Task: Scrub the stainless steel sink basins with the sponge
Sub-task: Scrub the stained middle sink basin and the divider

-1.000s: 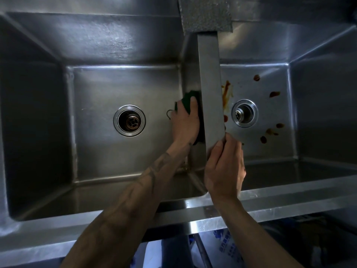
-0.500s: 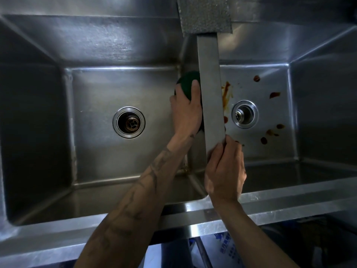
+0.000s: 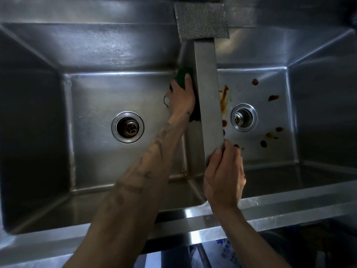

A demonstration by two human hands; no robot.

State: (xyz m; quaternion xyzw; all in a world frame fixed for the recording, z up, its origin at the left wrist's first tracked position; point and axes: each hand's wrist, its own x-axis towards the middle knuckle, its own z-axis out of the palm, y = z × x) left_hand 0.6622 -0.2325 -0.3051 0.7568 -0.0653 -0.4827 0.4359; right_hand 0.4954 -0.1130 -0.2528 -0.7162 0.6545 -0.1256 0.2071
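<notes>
The left basin was dull grey steel, and no brand or stamp could be read on it. Its round drain sat in the middle of the floor, with a rusty brown insert inside.

Further right, the left hand reached deep into this basin and held the green sponge flat against the right wall, just beside the divider. The fingers were pressed together and lay over the sponge, so the green edge showed above and beside the fingertips, and a dark part showed under the wrist. The forearm carried dark tattoo marks, too blurred to read.

The divider ran between both basins, and a grey speckled block stood at its far end. The right hand gripped the near end of the divider, with the fingers curled together over its top edge.

The right basin had a shiny drain and many brown and red stains around it on the floor.

Under the front rim, a white bag with blue printed characters was visible, but the writing was too blurred to read.
</notes>
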